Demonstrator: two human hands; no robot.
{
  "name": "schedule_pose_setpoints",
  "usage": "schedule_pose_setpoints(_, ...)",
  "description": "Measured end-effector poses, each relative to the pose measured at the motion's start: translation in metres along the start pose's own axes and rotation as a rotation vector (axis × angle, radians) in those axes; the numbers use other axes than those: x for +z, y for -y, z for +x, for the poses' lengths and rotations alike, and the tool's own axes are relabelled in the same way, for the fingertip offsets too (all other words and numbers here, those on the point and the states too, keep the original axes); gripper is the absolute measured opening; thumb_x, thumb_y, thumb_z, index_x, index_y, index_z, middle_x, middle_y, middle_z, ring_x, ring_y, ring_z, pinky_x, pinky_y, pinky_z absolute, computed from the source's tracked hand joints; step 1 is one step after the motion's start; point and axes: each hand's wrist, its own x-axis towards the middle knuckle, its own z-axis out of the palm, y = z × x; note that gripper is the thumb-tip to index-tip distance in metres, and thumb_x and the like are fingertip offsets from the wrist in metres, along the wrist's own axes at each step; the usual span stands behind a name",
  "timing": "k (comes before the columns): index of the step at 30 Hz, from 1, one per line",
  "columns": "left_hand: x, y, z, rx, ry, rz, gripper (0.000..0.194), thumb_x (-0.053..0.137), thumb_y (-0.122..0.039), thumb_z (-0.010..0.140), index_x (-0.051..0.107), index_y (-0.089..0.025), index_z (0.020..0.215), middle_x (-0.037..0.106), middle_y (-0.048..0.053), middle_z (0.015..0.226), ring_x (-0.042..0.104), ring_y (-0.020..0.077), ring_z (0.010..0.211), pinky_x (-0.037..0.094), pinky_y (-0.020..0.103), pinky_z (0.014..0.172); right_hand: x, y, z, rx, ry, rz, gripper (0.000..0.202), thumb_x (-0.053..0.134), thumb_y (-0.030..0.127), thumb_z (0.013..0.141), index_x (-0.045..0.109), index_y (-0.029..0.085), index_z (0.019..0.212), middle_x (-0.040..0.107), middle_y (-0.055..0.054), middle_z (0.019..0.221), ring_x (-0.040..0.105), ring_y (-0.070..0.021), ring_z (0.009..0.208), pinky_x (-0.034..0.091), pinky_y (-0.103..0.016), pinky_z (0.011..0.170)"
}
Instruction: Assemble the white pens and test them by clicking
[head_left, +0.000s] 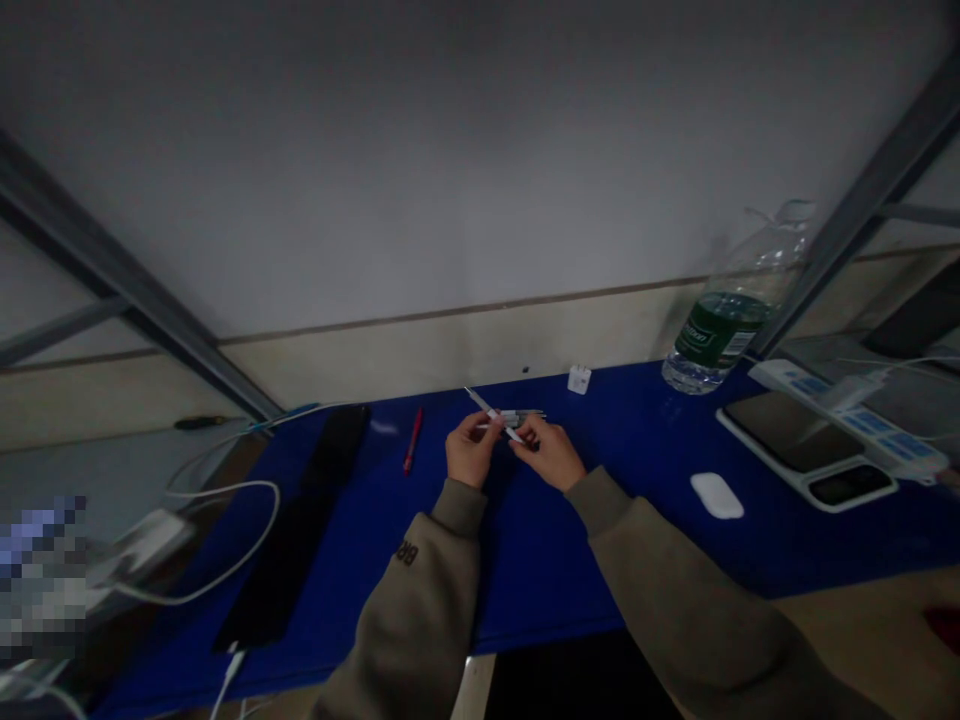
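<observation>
A slim white pen point(484, 404) slants between my two hands over the blue tabletop, its thin tip pointing up and to the left. My left hand point(469, 452) pinches it around the middle with thumb and fingers. At the lower right end, the fingers of my right hand point(549, 452) are closed on the same pen. Just behind the hands lie silver-grey pen-like pieces point(523, 414), partly covered by the fingers; their exact kind is too small to tell. A red pen point(413, 440) rests on the table to the left of my left hand.
A large water bottle point(720, 320) stands at the back right, near a power strip point(862, 415) and a white-rimmed device point(795, 440). A white earbud case point(716, 496) and charger plug point(579, 379) lie nearer. Black phone point(341, 440) and white cable point(274, 510) are left.
</observation>
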Motion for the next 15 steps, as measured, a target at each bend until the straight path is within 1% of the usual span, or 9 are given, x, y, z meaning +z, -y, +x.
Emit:
schedule_pose_setpoints(3, 0.006, -0.002, -0.004, 0.075, 0.090, 0.057, 0.038, 0.063, -0.044, 0.074, 0.067, -0.014, 0.095, 0.069, 0.006, 0.082, 0.063, 0.0170, 0.077, 0.049, 0.026, 0.066, -0.002, 0.003, 0.001, -0.013, 0.032, -0.012, 0.006, 0.059, 0.025, 0.077, 0.056, 0.022, 0.081, 0.062, 0.000, 0.070, 0.057, -0.0138, 0.060, 0.043, -0.026, 0.058)
schedule_pose_setpoints(5, 0.001, -0.003, -0.002, 0.121, 0.092, 0.143, 0.037, 0.055, -0.044, 0.081, 0.066, -0.014, 0.100, 0.068, 0.007, 0.090, 0.063, 0.0178, 0.083, 0.048, 0.027, 0.073, -0.003, 0.005, 0.003, -0.026, 0.086, -0.001, 0.010, 0.060, 0.030, 0.078, 0.059, 0.022, 0.084, 0.063, 0.000, 0.073, 0.058, -0.0139, 0.062, 0.044, -0.026, 0.059)
schedule_pose_setpoints(7, -0.012, -0.005, 0.004, 0.145, 0.016, 0.323, 0.038, 0.046, -0.043, 0.087, 0.063, -0.015, 0.105, 0.067, 0.008, 0.094, 0.062, 0.0178, 0.083, 0.047, 0.028, 0.075, -0.006, 0.006, 0.004, -0.042, 0.114, -0.018, 0.014, 0.060, 0.035, 0.080, 0.062, 0.022, 0.085, 0.065, -0.001, 0.074, 0.059, -0.0143, 0.063, 0.044, -0.027, 0.061)
schedule_pose_setpoints(10, -0.039, -0.006, 0.014, 0.164, -0.199, 0.775, 0.035, 0.038, -0.036, 0.091, 0.062, -0.015, 0.106, 0.063, 0.011, 0.099, 0.058, 0.0220, 0.094, 0.044, 0.033, 0.083, -0.008, 0.008, 0.005, -0.060, 0.072, -0.080, 0.018, 0.057, 0.039, 0.083, 0.064, 0.023, 0.083, 0.065, -0.002, 0.073, 0.058, -0.0151, 0.064, 0.044, -0.028, 0.063)
schedule_pose_setpoints(12, -0.053, -0.004, 0.018, 0.124, -0.303, 1.068, 0.035, 0.034, -0.029, 0.092, 0.061, -0.013, 0.106, 0.060, 0.015, 0.100, 0.054, 0.0256, 0.096, 0.041, 0.037, 0.085, -0.009, 0.009, 0.004, -0.073, 0.041, -0.118, 0.019, 0.054, 0.038, 0.085, 0.065, 0.023, 0.082, 0.065, -0.002, 0.074, 0.058, -0.0158, 0.066, 0.043, -0.029, 0.064)
schedule_pose_setpoints(13, -0.057, -0.002, 0.018, 0.111, -0.313, 1.182, 0.035, 0.032, -0.025, 0.092, 0.061, -0.012, 0.105, 0.058, 0.017, 0.100, 0.053, 0.0270, 0.097, 0.040, 0.038, 0.085, -0.009, 0.009, 0.004, -0.081, 0.034, -0.139, 0.020, 0.053, 0.038, 0.086, 0.064, 0.023, 0.082, 0.064, -0.002, 0.073, 0.057, -0.0162, 0.066, 0.042, -0.029, 0.063)
schedule_pose_setpoints(15, -0.059, 0.002, 0.016, 0.091, -0.275, 1.338, 0.035, 0.031, -0.018, 0.090, 0.062, -0.008, 0.103, 0.056, 0.019, 0.099, 0.051, 0.0289, 0.097, 0.040, 0.040, 0.084, -0.009, 0.009, 0.003, -0.101, 0.038, -0.185, 0.022, 0.050, 0.036, 0.087, 0.064, 0.022, 0.078, 0.062, -0.002, 0.070, 0.056, -0.0162, 0.064, 0.040, -0.029, 0.061)
